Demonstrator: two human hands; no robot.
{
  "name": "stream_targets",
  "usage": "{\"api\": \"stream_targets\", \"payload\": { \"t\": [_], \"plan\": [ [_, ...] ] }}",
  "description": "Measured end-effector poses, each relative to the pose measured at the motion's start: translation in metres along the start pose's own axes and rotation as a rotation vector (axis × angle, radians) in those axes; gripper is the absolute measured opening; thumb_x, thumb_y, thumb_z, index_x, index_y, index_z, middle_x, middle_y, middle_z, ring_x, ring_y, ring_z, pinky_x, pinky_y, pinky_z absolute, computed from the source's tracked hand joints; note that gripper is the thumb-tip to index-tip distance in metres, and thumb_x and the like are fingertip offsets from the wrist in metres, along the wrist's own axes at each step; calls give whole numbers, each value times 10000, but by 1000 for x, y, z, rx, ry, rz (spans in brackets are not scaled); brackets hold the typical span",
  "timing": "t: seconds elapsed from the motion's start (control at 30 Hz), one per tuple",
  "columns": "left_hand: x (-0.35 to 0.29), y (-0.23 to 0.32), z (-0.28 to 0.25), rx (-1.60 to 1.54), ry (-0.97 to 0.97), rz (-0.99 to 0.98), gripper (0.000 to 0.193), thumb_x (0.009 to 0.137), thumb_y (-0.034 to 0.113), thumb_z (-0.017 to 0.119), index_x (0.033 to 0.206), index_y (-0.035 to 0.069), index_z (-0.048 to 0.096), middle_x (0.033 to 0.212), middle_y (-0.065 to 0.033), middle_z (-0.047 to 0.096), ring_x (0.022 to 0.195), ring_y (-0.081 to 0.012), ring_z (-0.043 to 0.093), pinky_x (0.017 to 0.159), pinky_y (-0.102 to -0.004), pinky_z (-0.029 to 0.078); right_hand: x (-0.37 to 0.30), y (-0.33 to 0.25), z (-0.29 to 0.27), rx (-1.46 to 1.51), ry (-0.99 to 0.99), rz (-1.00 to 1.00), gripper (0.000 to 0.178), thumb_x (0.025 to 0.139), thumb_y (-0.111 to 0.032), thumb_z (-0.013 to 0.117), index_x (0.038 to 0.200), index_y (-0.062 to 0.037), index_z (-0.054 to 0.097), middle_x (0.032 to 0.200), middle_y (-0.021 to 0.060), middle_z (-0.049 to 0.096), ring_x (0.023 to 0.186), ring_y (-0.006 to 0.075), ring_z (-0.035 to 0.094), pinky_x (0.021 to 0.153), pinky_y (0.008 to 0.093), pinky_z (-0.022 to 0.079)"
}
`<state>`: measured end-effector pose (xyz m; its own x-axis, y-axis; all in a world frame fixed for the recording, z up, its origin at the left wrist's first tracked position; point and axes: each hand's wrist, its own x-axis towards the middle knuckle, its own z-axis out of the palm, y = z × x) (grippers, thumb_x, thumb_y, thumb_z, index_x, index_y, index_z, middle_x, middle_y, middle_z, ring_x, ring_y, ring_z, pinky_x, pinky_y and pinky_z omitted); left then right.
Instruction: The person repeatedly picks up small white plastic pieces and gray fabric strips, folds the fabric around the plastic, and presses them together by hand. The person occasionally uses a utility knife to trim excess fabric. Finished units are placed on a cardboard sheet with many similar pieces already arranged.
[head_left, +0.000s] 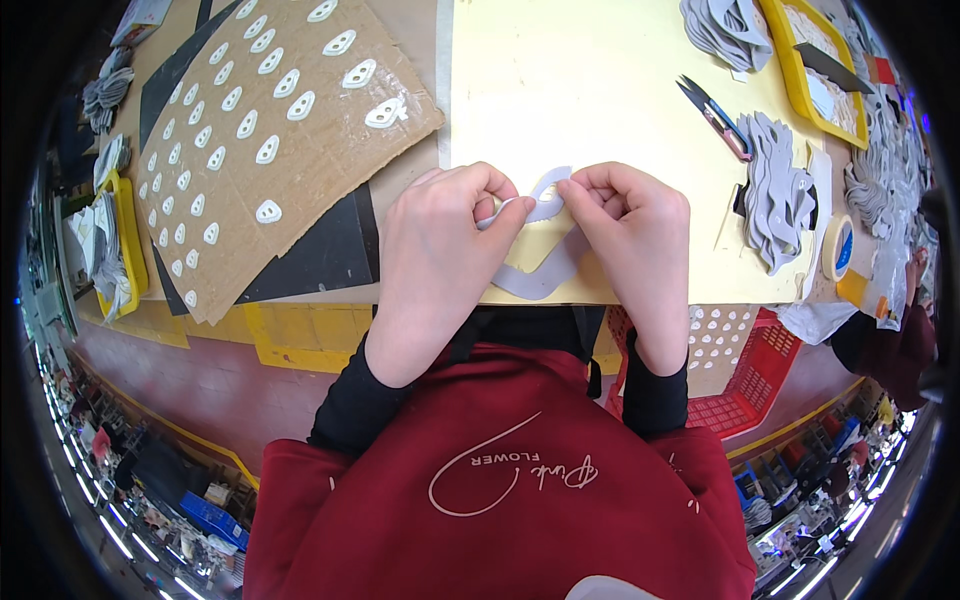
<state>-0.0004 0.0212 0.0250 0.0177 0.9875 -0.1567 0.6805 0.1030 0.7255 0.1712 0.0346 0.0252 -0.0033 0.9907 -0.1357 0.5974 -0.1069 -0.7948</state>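
Observation:
Both of my hands meet over the pale yellow tabletop (pixel 590 80), close to its near edge. Between them is a curved grey piece of thin sheet material (pixel 535 284), its lower part hanging in a loop below my fingers. My left hand (pixel 435 245) pinches one stretch of it between thumb and index finger. A little to the right, my right hand (pixel 640 230) pinches the other stretch near its raised tip. Small stitch-like notches seem to run along the part between the fingertips. My fingers cover some of the piece.
Brown cardboard (pixel 320 130) with rows of small white pieces lies left. To the right are thread snips (pixel 715 118), stacked wavy grey pieces (pixel 775 195), a tape roll (pixel 837 247) and a yellow tray (pixel 795 75). Below the table stands a red basket (pixel 755 385). Another person's sleeve (pixel 890 350) shows far right.

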Motion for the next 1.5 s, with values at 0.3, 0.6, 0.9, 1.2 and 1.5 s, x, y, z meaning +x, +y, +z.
{"api": "stream_targets", "payload": {
  "t": [0.3, 0.6, 0.9, 1.2, 1.5],
  "plan": [
    [1, 1, 2, 18, 10, -15, 159, 788, 183, 796, 774, 70, 685, 614, -38, 557, 672, -236, 600, 625, -393, 471, 3, 1, 0, -5, -11, -11, 100, 829, -76, 739, 797, 18, 720, 615, 87, 644, 538, 156, 627, 550, 279, 507],
    [2, 2, 5, 44, 50, -10, 154, 770, 170, 790, 754, 77, 668, 628, -40, 569, 679, -242, 603, 625, -394, 474, 4, 3, -1, 2, -23, -6, 112, 830, -89, 746, 793, 13, 717, 613, 78, 643, 539, 155, 627, 550, 277, 509],
    [1, 4, 13, 33, 122, 37, 105, 759, 116, 753, 792, 90, 656, 703, -28, 572, 713, -232, 577, 651, -380, 466, 5, 3, -5, 1, -87, 7, 112, 828, -96, 749, 825, 10, 715, 620, 77, 643, 537, 159, 624, 542, 284, 503],
    [2, -2, 14, -21, 110, 108, 122, 752, 93, 753, 843, 109, 674, 732, -7, 562, 745, -230, 570, 713, -375, 455, 4, 3, -5, 6, -71, -15, 100, 818, -81, 747, 828, 11, 710, 617, 76, 633, 533, 156, 612, 537, 287, 495],
    [4, 1, 17, -34, 117, 81, 124, 743, 93, 745, 840, 111, 669, 734, -5, 564, 756, -233, 573, 733, -386, 444, 1, 1, -7, -21, -140, -44, 110, 818, -90, 735, 792, 6, 690, 594, 81, 602, 511, 200, 589, 527, 321, 481]
  ]
}}
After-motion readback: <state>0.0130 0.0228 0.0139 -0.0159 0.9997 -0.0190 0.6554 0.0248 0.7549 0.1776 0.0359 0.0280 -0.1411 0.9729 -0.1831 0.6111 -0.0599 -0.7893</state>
